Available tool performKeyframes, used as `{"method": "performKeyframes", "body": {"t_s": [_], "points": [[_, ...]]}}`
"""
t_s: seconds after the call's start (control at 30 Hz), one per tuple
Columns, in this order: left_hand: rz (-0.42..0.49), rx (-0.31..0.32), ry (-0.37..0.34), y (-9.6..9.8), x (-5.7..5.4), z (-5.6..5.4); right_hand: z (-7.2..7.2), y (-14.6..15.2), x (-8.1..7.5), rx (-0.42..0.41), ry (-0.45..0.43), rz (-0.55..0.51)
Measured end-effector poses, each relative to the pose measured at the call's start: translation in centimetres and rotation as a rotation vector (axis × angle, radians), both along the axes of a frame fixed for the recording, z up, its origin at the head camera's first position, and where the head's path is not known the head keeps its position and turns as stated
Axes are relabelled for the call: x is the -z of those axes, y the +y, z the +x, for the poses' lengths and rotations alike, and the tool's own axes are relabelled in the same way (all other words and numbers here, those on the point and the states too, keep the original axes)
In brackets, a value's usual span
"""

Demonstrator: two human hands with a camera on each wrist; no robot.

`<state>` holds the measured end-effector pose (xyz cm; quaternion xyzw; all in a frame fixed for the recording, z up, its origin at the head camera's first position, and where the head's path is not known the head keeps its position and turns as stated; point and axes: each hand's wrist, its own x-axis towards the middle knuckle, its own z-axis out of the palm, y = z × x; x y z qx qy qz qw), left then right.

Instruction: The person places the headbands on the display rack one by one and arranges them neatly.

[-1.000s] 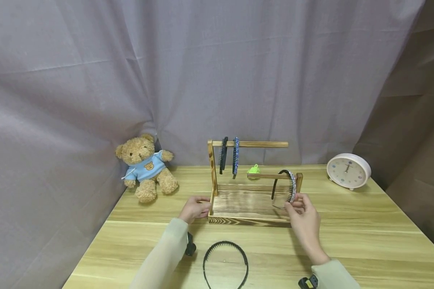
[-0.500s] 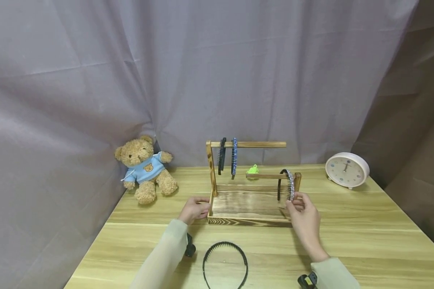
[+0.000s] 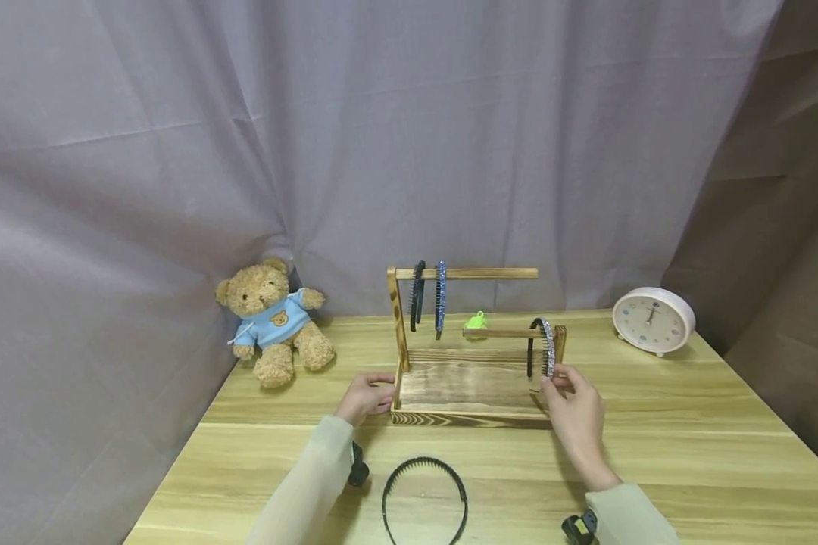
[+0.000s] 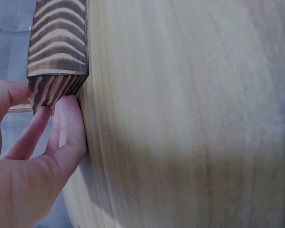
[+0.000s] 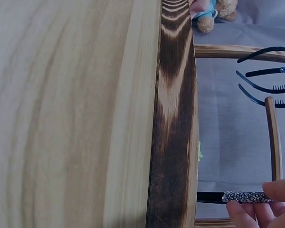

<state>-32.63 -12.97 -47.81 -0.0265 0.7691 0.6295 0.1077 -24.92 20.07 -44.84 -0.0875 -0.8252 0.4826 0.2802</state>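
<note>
A wooden rack (image 3: 470,418) with a shallow tray and two bars stands on the table. My left hand (image 3: 366,397) holds its left end; in the left wrist view, the fingertips (image 4: 69,107) press against the dark-grained end. My right hand (image 3: 576,412) pinches the lower end of a silver rhinestone headband (image 3: 550,350), which hangs over the lower bar (image 3: 497,332) near the right post. In the right wrist view, thumb and fingers grip its sparkly band (image 5: 244,196). Black headbands (image 3: 414,297) and a blue glittery headband (image 3: 441,295) hang on the upper bar (image 3: 497,273).
A black toothed headband (image 3: 423,460) lies on the table in front of the rack. A teddy bear (image 3: 273,322) in a blue top sits at left, a white clock (image 3: 654,321) stands at right. Behind the rack is a small bright green object (image 3: 476,324).
The rhinestone headband has shifted slightly on the lower bar; its far arm has swung right, closer to the post. My left hand keeps its place on the rack.
</note>
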Motion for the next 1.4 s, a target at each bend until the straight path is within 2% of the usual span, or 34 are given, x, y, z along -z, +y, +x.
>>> {"method": "performKeyframes", "body": {"t_s": [0.1, 0.13, 0.3, 0.5, 0.73, 1.4], "points": [[-0.008, 0.007, 0.003, 0.0, 0.0, 0.1, 0.1, 0.0, 0.0, 0.006, -0.003, 0.009], [-0.010, 0.010, 0.007, 0.0, -0.4, 0.4, 0.1, 0.1, 0.0, 0.005, -0.005, 0.008], [-0.008, 0.010, 0.003, 0.0, -0.2, 0.4, 0.1, 0.2, 0.3, -0.011, -0.026, -0.005], [0.007, 0.006, 0.005, -0.1, 0.2, 0.1, 0.2, 0.2, 0.6, -0.052, -0.012, -0.076], [0.010, 0.005, 0.009, -0.1, 0.3, 0.0, 0.7, 0.3, 0.8, -0.047, -0.069, -0.148], [0.018, 0.007, 0.012, -0.2, 0.3, -0.2, 2.6, -0.2, 0.2, -0.106, -0.206, -0.137]]}}
